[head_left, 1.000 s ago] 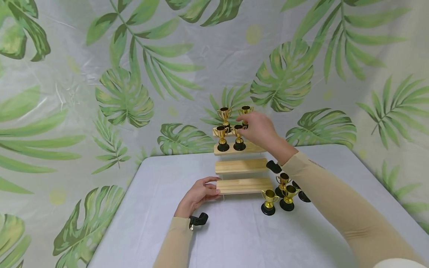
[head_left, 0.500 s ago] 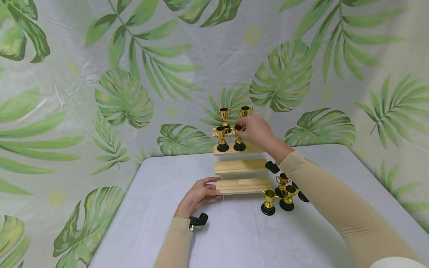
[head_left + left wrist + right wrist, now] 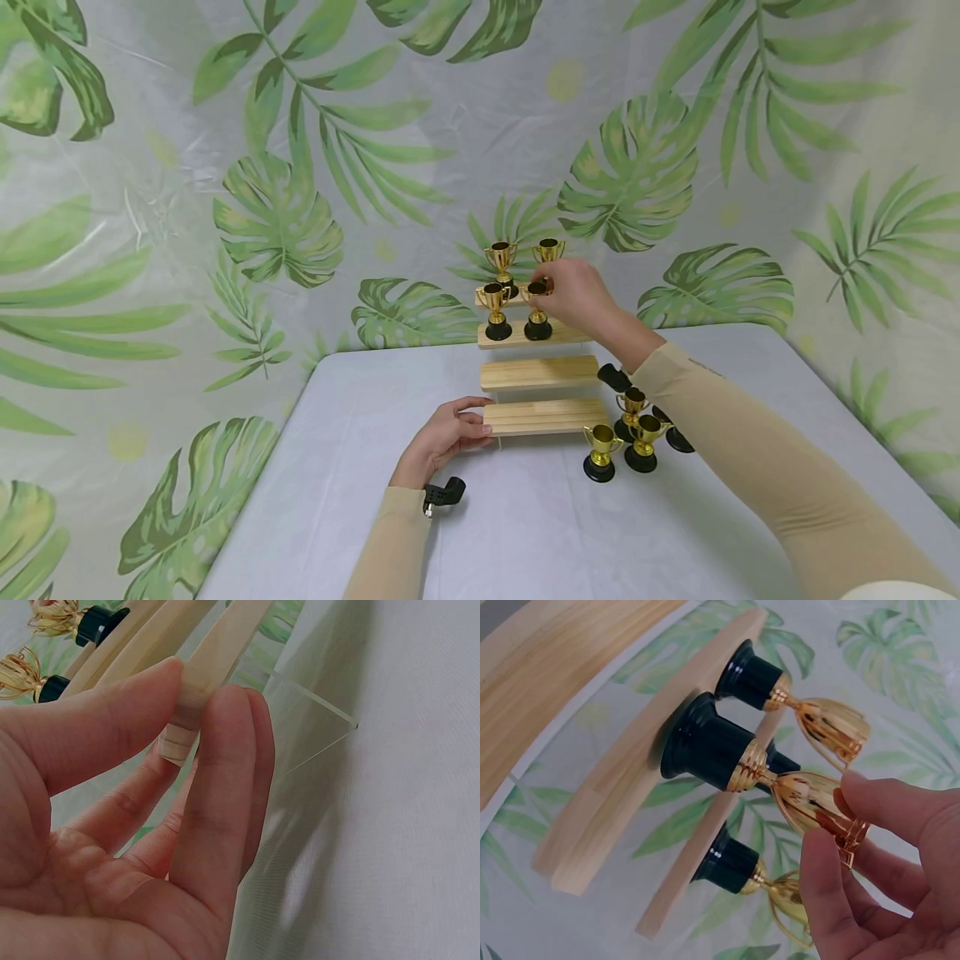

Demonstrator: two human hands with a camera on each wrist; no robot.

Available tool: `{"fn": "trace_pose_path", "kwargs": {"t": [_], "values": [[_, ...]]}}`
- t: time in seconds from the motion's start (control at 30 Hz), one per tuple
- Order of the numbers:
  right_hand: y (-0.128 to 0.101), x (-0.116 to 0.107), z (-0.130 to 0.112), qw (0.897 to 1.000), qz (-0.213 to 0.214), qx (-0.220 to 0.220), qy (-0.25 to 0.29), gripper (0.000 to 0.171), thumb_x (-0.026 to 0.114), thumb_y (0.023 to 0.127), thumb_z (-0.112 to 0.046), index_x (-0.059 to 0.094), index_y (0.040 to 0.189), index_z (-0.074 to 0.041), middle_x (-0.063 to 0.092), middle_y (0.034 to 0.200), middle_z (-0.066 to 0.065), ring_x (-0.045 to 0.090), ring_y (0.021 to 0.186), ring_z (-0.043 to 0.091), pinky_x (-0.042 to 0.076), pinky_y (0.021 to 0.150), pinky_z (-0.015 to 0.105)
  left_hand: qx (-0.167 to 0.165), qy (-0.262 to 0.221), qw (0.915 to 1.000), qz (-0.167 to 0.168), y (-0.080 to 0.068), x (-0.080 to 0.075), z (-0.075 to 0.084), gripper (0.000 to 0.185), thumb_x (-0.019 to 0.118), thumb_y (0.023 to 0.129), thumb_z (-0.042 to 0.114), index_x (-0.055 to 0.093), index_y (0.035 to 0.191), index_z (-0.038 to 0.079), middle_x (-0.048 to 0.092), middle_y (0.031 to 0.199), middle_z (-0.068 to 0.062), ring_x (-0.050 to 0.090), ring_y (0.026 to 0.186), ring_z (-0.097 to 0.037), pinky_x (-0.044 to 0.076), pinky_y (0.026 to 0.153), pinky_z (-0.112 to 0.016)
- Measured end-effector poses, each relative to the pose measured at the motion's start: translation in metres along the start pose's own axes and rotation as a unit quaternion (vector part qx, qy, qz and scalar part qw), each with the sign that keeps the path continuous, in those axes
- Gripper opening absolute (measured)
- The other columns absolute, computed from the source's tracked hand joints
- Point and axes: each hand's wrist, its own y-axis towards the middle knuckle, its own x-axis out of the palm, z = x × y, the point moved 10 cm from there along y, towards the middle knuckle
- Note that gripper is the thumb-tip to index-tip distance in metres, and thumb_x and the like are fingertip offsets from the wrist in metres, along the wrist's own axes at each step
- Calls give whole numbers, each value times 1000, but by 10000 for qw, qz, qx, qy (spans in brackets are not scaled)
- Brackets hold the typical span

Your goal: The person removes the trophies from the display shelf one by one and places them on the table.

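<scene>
A stepped wooden display stand (image 3: 540, 372) sits mid-table. My left hand (image 3: 477, 423) grips the left end of its lowest shelf (image 3: 547, 415); in the left wrist view the thumb and fingers (image 3: 225, 750) pinch that shelf end (image 3: 187, 727). My right hand (image 3: 550, 287) pinches the rim of a gold trophy (image 3: 536, 307) with a black base, standing on the third shelf. The right wrist view shows the same trophy (image 3: 780, 784) between my fingertips (image 3: 825, 855). Another trophy (image 3: 495, 310) stands left of it. Two more stand on the top shelf (image 3: 501, 258) (image 3: 548, 250).
Three upright trophies (image 3: 602, 452) (image 3: 645, 442) (image 3: 632, 407) cluster on the white table (image 3: 337, 467) right of the stand, partly behind my right forearm, with black bases (image 3: 613, 376) lying nearby. A leaf-print backdrop (image 3: 300, 167) closes in the back and sides.
My right hand has dropped slightly from beside the top-shelf trophy to the trophy on the third shelf and now pinches its rim. The left hand has not moved.
</scene>
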Motion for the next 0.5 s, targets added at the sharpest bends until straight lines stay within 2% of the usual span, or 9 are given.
{"fn": "trace_pose_path", "kwargs": {"t": [0.5], "values": [[-23, -22, -10, 9994, 230, -257, 27, 32, 81, 87, -29, 74, 112, -10, 61, 77, 3, 52, 67, 21, 41, 60, 37, -61, -24, 10000, 33, 0, -1, -1, 57, 72, 85, -11, 57, 138, 2, 67, 107, -22, 70, 92, -28, 61, 80, -37]]}}
